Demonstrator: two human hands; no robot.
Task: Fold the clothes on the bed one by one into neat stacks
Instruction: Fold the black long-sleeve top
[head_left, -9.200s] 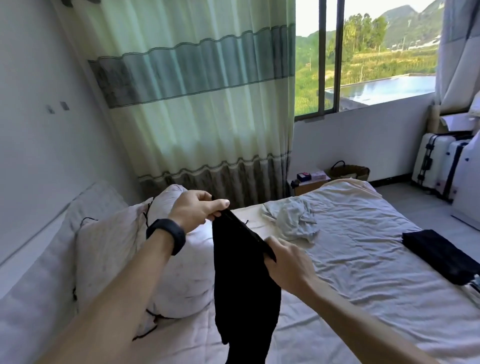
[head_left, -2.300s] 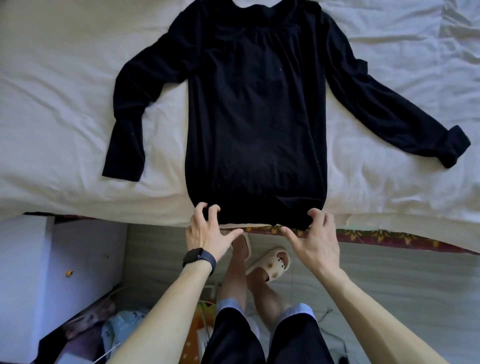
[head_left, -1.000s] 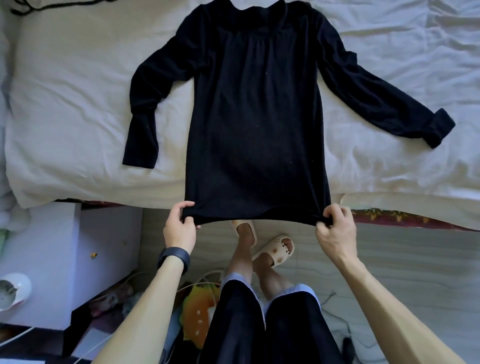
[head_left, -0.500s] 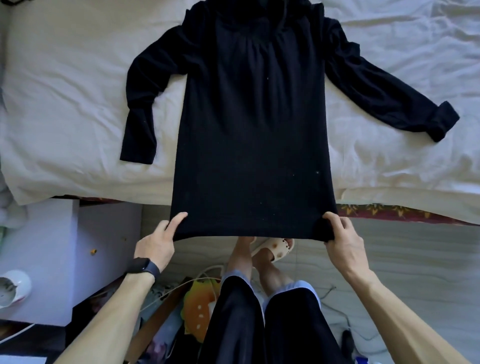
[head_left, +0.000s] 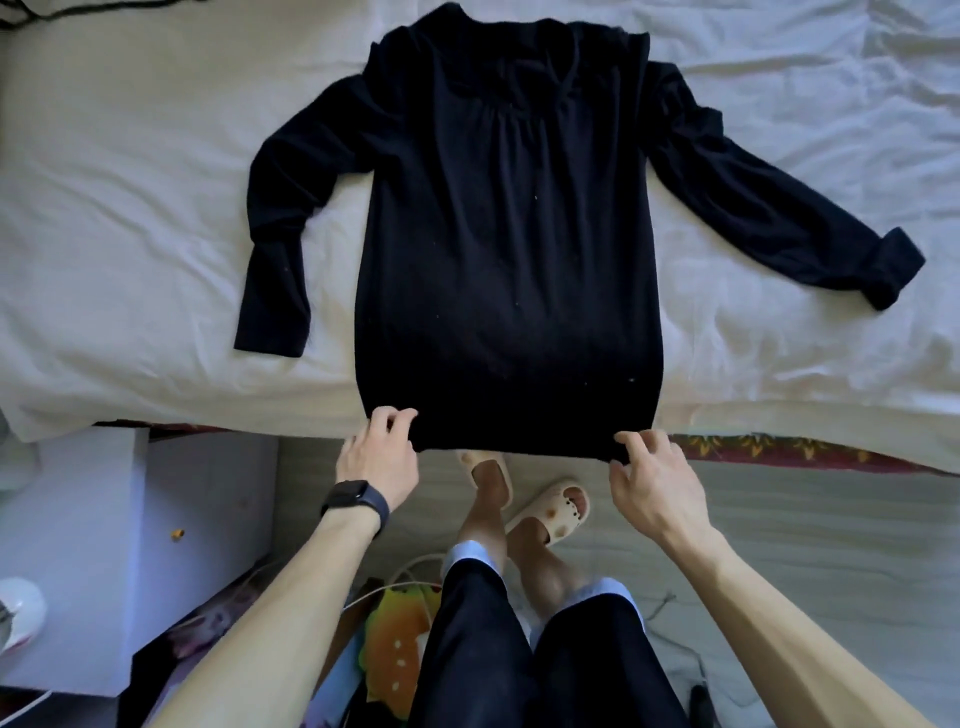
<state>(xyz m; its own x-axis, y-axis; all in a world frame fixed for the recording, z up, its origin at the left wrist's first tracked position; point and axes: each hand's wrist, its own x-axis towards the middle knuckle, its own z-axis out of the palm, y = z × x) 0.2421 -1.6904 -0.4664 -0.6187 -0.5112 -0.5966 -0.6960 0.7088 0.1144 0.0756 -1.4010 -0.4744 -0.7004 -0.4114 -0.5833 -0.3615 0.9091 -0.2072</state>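
Hem's back down after that tug, and the shirt (head_left: 509, 260) lies smooth on the bed (head_left: 130, 208), hem at the fingertips: right hand (head_left: 655, 480) splayed, barely touching, left hand (head_left: 382, 460) curled at its corner, pinch unclear, so sleeves likely next.

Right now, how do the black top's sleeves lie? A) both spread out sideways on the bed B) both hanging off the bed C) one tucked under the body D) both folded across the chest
A: the black top lies flat on the bed, one sleeve out on the person's left, the other sleeve on the right, neither folded in.
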